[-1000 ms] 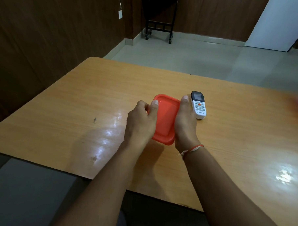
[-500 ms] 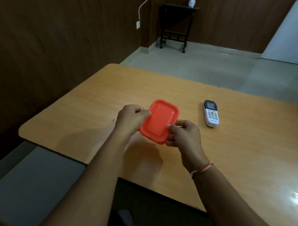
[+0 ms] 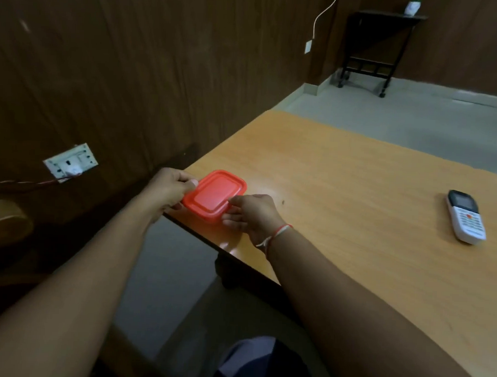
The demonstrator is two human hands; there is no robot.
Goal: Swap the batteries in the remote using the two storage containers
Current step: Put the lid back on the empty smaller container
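Observation:
A red lidded storage container (image 3: pixel 214 194) is at the near left corner of the wooden table (image 3: pixel 354 221). My left hand (image 3: pixel 169 189) grips its left end and my right hand (image 3: pixel 250 214) pinches its near right edge. The lid is on, so what is inside is hidden. The white remote (image 3: pixel 465 220) lies face up on the table far to the right, apart from both hands. Only this one container is in view.
The table's left edge and corner run just under the container, with grey floor below. A dark wood wall with a socket plate (image 3: pixel 70 162) is at left. A black side table (image 3: pixel 373 48) stands at the far wall.
Both hands have carried the red container from beside the remote to the table's near left corner. The view has swung left, so the remote now sits far right.

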